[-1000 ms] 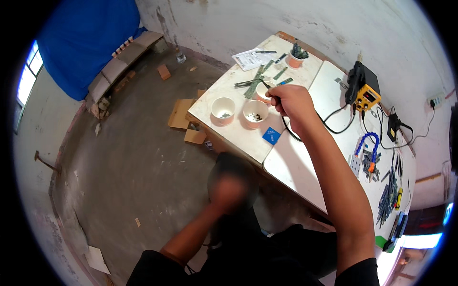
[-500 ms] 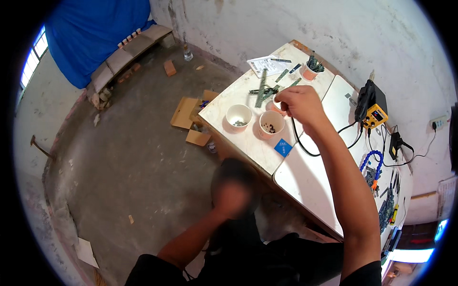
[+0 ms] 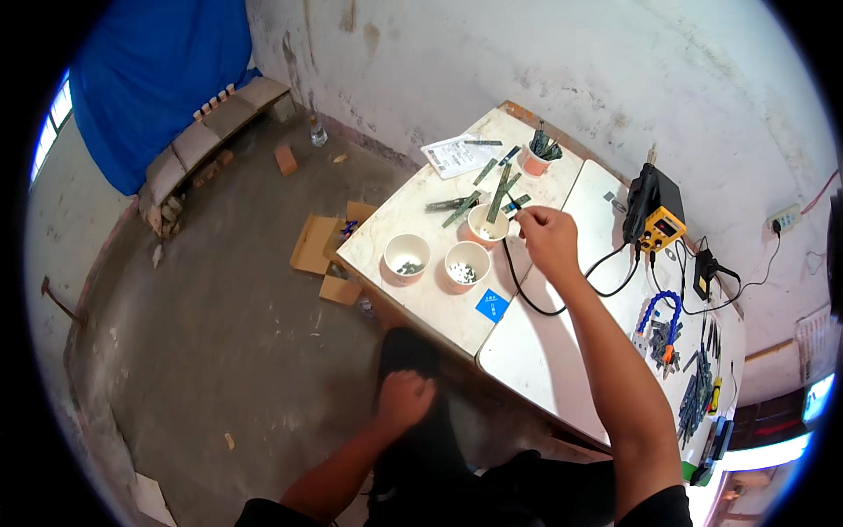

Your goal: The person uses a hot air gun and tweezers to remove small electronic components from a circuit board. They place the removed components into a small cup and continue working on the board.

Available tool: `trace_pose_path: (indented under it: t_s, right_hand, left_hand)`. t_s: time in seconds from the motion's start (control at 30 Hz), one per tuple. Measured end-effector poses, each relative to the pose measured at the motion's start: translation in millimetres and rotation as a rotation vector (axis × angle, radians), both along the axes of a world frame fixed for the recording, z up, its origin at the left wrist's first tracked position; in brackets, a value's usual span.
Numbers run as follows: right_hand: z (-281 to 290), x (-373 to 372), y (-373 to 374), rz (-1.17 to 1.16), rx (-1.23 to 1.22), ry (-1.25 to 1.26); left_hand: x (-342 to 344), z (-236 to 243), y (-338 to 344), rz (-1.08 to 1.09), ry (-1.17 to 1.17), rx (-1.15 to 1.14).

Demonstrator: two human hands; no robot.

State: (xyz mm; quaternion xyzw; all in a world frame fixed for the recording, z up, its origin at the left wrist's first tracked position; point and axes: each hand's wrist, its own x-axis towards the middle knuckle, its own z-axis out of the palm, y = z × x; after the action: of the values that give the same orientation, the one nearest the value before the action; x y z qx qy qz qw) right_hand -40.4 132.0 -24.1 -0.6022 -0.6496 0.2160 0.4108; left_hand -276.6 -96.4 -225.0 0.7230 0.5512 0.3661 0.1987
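Note:
My right hand [image 3: 551, 239] is raised over the table, thumb and fingers pinched on a thin dark thing [image 3: 515, 205] too small to name. Just left of its fingertips stands a paper cup [image 3: 486, 226] with small pale bits inside. A long green strip [image 3: 499, 193], like a circuit board, overlaps that cup's mouth; whether it touches the rim or the dark thing I cannot tell. Two more paper cups stand nearer: one [image 3: 407, 258] at the left and one [image 3: 466, 266] with small dark and pale bits. My left hand [image 3: 406, 400] rests closed on my knee.
Further strips and a printed sheet [image 3: 457, 156] lie behind the cups, near a cup of strips [image 3: 537, 160]. A black cable loops beside my right forearm from a black-yellow soldering station [image 3: 659, 220]. A blue card [image 3: 492, 306] lies near the table edge; an open cardboard box [image 3: 316, 246] is on the floor.
The view has shifted. My right hand has moved off the third cup to its right side. The long strip, formerly left of that cup, now overlaps its mouth. My left hand, blurred before, is sharp.

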Motion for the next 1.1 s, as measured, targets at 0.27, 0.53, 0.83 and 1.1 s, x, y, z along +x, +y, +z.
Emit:
trace_pose_path:
  t_s: [0.27,0.53,0.83,1.1]
  right_hand:
    - [-16,-4,-10,0.017,0.078,0.063]
    - [-16,1,-1,-0.008,-0.004,0.102]
    - [12,46,80,-0.178,0.09,0.276]
    - [33,83,165,-0.288,0.218,0.006]
  left_hand:
    - [-2,-17,-3,0.006,0.043,-0.029]
    - [2,-4,1,0.041,-0.035,0.112]
    - [5,-24,3,0.063,0.188,0.103]
    - [3,-32,1,0.081,0.155,0.041]
